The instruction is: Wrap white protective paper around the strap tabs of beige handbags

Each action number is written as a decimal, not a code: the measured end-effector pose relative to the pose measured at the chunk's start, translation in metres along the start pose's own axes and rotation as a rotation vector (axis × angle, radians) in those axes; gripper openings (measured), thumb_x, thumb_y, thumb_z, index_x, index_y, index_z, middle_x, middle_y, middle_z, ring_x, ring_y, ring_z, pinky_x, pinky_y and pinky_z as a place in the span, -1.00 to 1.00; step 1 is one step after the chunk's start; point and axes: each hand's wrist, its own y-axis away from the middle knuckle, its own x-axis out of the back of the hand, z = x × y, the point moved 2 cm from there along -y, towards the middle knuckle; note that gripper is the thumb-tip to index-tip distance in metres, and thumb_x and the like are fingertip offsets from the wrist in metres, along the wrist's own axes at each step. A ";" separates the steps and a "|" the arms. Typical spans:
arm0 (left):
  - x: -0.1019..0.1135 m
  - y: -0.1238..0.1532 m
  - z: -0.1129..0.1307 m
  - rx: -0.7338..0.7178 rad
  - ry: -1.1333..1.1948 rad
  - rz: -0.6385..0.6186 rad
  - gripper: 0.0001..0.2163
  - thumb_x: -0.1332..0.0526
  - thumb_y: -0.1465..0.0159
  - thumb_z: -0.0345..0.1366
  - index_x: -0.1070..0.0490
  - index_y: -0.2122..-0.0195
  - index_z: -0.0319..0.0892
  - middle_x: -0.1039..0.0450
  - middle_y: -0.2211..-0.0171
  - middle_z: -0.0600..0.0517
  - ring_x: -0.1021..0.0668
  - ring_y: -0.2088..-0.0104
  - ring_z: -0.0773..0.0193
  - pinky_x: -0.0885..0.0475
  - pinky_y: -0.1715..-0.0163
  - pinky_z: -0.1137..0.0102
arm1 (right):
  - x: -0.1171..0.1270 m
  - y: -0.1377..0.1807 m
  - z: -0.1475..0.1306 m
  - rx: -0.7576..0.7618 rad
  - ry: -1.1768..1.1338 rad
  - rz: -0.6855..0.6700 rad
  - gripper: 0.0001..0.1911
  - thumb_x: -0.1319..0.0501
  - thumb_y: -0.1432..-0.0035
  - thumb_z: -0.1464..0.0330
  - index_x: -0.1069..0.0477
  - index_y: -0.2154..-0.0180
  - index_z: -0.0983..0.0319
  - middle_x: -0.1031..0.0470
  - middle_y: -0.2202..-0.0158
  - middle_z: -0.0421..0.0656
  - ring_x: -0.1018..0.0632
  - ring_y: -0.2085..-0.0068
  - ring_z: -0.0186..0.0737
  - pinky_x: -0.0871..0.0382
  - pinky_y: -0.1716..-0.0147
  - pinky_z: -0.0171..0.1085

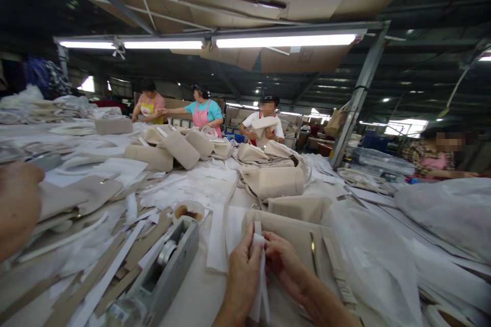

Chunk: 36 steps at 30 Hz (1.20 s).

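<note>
My left hand [241, 278] and my right hand [286, 263] are both closed on a narrow white strip of padding [259, 265] held upright between them, its lower end hanging past my left wrist. Just behind the hands lies a flat beige bag [303, 237] with a gold zip and a strap. A grey tape dispenser [166, 265] sits to the left of my left hand.
Beige bags [274, 181] are piled across the white-covered table [215, 291]. Brown and white strips [111, 265] litter the left side, near a small cup [187, 211]. Clear plastic sheeting [448, 214] lies right. Several other people [205, 110] work at the far side. A blurred arm [17, 209] intrudes at left.
</note>
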 end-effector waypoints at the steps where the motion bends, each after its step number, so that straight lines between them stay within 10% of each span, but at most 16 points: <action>1: 0.000 0.000 0.000 -0.018 0.009 0.017 -0.34 -0.21 -0.19 -0.10 -0.12 -0.29 -0.17 -0.45 0.57 0.12 -0.39 0.65 0.33 -0.31 0.65 0.49 | -0.001 0.000 0.000 -0.020 -0.066 -0.037 -0.72 -0.21 0.33 0.43 -0.39 0.40 0.21 -0.44 0.59 -0.28 -0.35 0.65 -0.33 -0.18 0.74 -0.38; 8: -0.006 -0.003 -0.006 0.071 0.139 -0.018 0.01 -0.28 -0.16 -0.11 0.53 -0.35 -0.20 -0.34 0.64 0.22 -0.41 0.69 0.32 -0.32 0.69 0.49 | 0.006 -0.007 0.008 -0.177 -0.287 -0.122 -0.57 -0.35 0.16 0.05 -0.46 0.40 0.29 -0.50 0.51 -0.15 -0.41 0.61 -0.35 -0.07 0.76 -0.43; 15: -0.009 -0.007 -0.013 0.121 0.270 -0.059 0.09 -0.39 -0.06 -0.20 0.49 -0.36 -0.08 -0.52 0.33 0.05 -0.48 0.61 0.38 -0.40 0.62 0.50 | 0.006 -0.012 0.009 -0.080 -0.287 -0.111 -0.34 -0.42 0.29 -0.13 -0.39 0.33 0.25 -0.34 0.56 -0.31 -0.39 0.56 -0.39 -0.16 0.67 -0.45; 36: -0.007 -0.007 -0.010 0.175 0.288 -0.163 0.06 -0.34 -0.07 -0.12 0.48 -0.36 -0.18 -0.43 0.61 0.13 -0.48 0.69 0.22 -0.41 0.68 0.39 | 0.010 -0.006 -0.010 0.044 -0.062 -0.161 -0.57 -0.40 0.22 0.40 -0.46 0.20 0.22 -0.59 0.32 -0.09 -0.53 0.42 -0.24 -0.11 0.65 -0.42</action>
